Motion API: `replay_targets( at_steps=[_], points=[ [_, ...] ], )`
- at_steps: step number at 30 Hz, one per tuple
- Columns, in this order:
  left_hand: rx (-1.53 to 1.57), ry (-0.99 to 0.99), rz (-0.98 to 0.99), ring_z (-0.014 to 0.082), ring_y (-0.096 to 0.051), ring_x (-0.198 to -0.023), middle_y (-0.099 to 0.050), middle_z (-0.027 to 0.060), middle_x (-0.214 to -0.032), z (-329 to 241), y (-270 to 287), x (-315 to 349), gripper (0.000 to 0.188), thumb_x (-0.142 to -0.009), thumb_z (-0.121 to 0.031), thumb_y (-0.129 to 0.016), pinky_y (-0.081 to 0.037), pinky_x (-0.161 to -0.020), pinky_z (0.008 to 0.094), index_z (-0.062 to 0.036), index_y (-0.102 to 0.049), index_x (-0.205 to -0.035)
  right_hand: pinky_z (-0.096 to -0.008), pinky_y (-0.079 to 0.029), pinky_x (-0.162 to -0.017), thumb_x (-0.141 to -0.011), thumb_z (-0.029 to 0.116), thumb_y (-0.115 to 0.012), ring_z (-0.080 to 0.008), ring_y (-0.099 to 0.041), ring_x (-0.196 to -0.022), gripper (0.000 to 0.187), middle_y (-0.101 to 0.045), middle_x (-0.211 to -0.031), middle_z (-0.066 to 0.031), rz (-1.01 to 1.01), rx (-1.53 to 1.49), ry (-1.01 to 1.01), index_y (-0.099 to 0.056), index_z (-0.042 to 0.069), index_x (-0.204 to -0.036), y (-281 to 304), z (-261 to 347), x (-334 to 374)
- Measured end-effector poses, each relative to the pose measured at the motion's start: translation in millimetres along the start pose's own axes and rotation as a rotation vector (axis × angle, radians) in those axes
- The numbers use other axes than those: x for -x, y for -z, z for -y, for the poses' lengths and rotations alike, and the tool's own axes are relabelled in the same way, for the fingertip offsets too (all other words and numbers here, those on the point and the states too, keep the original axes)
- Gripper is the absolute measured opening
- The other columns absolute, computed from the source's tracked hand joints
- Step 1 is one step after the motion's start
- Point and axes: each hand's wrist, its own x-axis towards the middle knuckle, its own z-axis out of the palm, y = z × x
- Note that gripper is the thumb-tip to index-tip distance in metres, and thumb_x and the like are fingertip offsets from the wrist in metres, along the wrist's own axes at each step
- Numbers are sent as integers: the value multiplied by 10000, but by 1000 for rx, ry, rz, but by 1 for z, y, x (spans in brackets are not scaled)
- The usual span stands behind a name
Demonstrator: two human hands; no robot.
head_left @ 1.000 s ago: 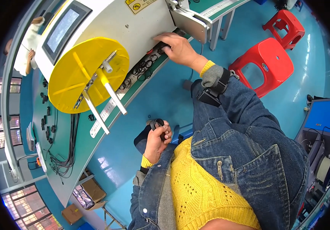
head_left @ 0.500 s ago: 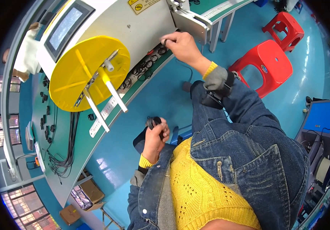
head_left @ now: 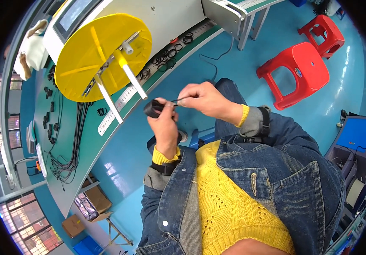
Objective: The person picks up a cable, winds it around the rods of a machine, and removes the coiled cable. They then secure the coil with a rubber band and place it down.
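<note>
My left hand (head_left: 164,127) is closed around a coiled black cable (head_left: 152,109), held up in front of the green table's edge. Just to its right, my right hand (head_left: 204,100) pinches a thin black band (head_left: 178,100), which stretches toward the coil. Whether the band passes around the coil is hidden by my fingers. Beyond my hands, several black rings (head_left: 164,57) lie along the table beside the machine. The machine's yellow disc (head_left: 102,57), with two pale rods sticking out, stands to the left of the coil.
Black cables (head_left: 74,144) hang in a bundle across the green table (head_left: 93,148), with small black parts at its far left. A ruler strip (head_left: 123,102) runs along the table. Red stools (head_left: 295,74) stand on the right. Cardboard boxes (head_left: 73,225) sit below the table at lower left.
My right hand has come back from the rings by the machine to my left hand, bringing a thin black band. My left hand has risen a little with the coil.
</note>
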Motion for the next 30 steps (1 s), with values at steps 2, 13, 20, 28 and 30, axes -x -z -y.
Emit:
replay_targets(
  at_steps=[2,13,20,28,30],
  points=[
    [-35,-40,-10,72,-464,-508,-528,22,-688,0,17,-2,82,-813,-11,-561,-354,-423,201,-56,-504,-851,-273,-478,-662,-810,97,-566,-131,-570,-761,194,-609,-832,-67,226,-401,-114,-661,30,-965,5,1,9],
    [-217,423,332,75,-471,-519,-534,13,-702,-11,38,16,158,-755,-36,-612,-359,-430,212,-47,-515,-879,-294,-452,-542,-772,148,-623,-177,-593,-648,200,-622,-760,-77,450,140,-196,-631,28,-933,17,37,-22],
    [-716,269,500,79,-463,-531,-523,6,-715,-9,32,25,236,-707,-38,-650,-350,-441,214,-32,-528,-909,-320,-443,-543,-683,158,-676,-255,-581,-584,333,-603,-738,-146,862,792,344,-547,34,-964,-12,45,-31],
    [202,409,305,78,-480,-588,-527,20,-766,-15,50,32,365,-626,-14,-702,-352,-447,217,-22,-542,-954,-394,-432,-516,-731,227,-663,-286,-573,-561,304,-584,-689,-123,371,-491,-518,-506,24,-893,-18,-13,2],
    [285,440,409,85,-494,-602,-533,39,-787,-12,55,29,390,-626,3,-690,-351,-444,208,-31,-551,-989,-424,-434,-513,-762,291,-628,-317,-569,-547,321,-577,-651,-137,288,-323,-511,-501,15,-866,-14,-7,0]
  ],
)
